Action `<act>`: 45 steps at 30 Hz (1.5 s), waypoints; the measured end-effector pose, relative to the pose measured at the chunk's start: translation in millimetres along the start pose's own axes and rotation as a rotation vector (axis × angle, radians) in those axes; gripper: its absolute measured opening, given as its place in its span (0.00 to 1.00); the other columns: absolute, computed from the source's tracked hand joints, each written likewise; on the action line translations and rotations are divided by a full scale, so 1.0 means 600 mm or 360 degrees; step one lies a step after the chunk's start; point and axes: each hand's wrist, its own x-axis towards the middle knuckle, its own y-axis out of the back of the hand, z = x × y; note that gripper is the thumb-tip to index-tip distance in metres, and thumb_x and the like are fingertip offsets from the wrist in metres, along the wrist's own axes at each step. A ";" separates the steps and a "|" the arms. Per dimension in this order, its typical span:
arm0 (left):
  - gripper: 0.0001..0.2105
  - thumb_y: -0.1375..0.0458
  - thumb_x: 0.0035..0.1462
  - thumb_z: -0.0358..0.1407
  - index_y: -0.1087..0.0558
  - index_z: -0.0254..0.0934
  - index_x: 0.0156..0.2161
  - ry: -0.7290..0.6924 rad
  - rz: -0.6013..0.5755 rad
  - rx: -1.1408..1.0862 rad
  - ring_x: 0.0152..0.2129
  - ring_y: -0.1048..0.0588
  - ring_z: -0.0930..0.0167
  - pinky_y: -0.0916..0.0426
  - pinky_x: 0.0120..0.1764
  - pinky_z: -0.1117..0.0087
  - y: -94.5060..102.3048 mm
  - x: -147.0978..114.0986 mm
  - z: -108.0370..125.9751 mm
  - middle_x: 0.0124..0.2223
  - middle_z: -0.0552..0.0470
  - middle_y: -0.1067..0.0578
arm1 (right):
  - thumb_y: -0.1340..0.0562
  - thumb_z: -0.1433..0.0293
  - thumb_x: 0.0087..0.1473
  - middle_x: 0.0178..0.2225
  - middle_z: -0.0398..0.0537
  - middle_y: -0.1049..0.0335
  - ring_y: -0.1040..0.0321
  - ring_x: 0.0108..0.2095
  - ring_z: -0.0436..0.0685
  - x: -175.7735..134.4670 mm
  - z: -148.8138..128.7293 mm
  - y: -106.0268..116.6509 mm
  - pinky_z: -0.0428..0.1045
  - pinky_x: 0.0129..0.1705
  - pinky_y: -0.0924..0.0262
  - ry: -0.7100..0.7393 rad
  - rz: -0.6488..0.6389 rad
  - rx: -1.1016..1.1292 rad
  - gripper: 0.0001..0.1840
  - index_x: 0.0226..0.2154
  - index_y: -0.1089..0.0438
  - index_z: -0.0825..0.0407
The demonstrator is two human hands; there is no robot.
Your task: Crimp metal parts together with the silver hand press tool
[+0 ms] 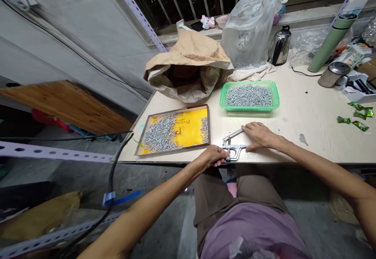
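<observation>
A silver hand press (235, 148) with a lever, a spring and a C-shaped frame lies at the table's front edge. My right hand (260, 135) grips its two handles, which stand apart. At the other end of the press, my left hand (216, 155) is closed in a pinch beside the jaw. Whatever is between those fingertips is too small to tell. Left of the press sits a shallow box (190, 146) with a yellow bottom, holding a large heap of small silver metal pins (161, 133) and a smaller pile at its right side. A green basket (249, 109) full of similar small metal parts stands behind the press.
A large open brown paper sack (188, 63) stands behind the box. Farther back are a clear plastic bag (246, 32), a steel kettle (280, 45) and a white cloth (252, 73). Green-wrapped sweets (360, 125), a steel cup (334, 74) and a green flask (331, 44) are at the right.
</observation>
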 end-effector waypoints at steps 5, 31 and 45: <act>0.15 0.35 0.47 0.41 0.33 0.32 0.22 -0.0068 0.0044 -0.0105 0.09 0.38 0.81 0.45 0.16 0.79 -0.006 -0.007 -0.008 0.15 0.59 0.33 | 0.29 0.53 0.41 0.47 0.59 0.35 0.39 0.46 0.64 -0.007 -0.012 0.006 0.53 0.43 0.43 -0.0056 0.0017 -0.0003 0.39 0.51 0.37 0.58; 0.27 0.41 0.54 0.41 0.41 0.32 0.57 -0.1509 0.0570 0.1683 0.46 0.35 0.59 0.36 0.48 0.58 -0.056 0.051 0.059 0.50 0.41 0.31 | 0.29 0.60 0.44 0.39 0.56 0.33 0.38 0.42 0.62 -0.032 -0.024 0.025 0.51 0.38 0.40 -0.0193 -0.0063 -0.0151 0.25 0.41 0.32 0.56; 0.11 0.45 0.60 0.40 0.27 0.36 0.41 -0.1391 0.0649 0.1647 0.42 0.34 0.63 0.37 0.39 0.64 -0.070 0.044 0.064 0.40 0.46 0.29 | 0.38 0.71 0.56 0.35 0.52 0.29 0.33 0.39 0.57 -0.026 -0.030 0.039 0.47 0.35 0.45 -0.0214 -0.0229 -0.0125 0.05 0.35 0.27 0.54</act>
